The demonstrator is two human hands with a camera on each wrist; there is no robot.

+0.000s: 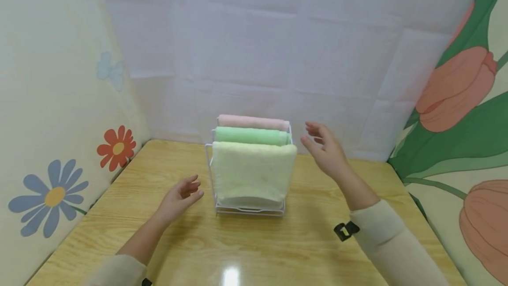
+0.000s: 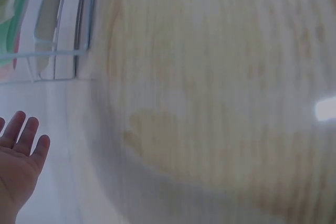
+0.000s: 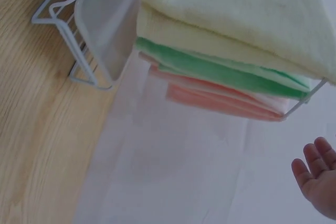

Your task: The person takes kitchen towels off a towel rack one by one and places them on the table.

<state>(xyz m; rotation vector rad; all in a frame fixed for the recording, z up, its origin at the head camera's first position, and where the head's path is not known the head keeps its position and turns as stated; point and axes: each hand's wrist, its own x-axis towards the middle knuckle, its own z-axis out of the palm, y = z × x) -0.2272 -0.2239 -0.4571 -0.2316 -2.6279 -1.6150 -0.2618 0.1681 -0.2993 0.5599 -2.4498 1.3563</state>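
A white wire rack stands on the wooden table with three towels draped over its bars. Nearest the front hangs a pale yellow towel, behind it a green towel, and at the back a pink towel. Under them, a pale tray sits in the rack's base. My left hand hovers left of the rack, fingers loosely bent, touching nothing. To the right of the towels, my right hand is raised near their top edges, apart from them, its fingers relaxed.
The wooden table reaches back to a white sheet hung behind the rack. Flower-printed panels stand at both sides, with a blue flower at left and a pink tulip at right. A black strap hangs by the right sleeve.
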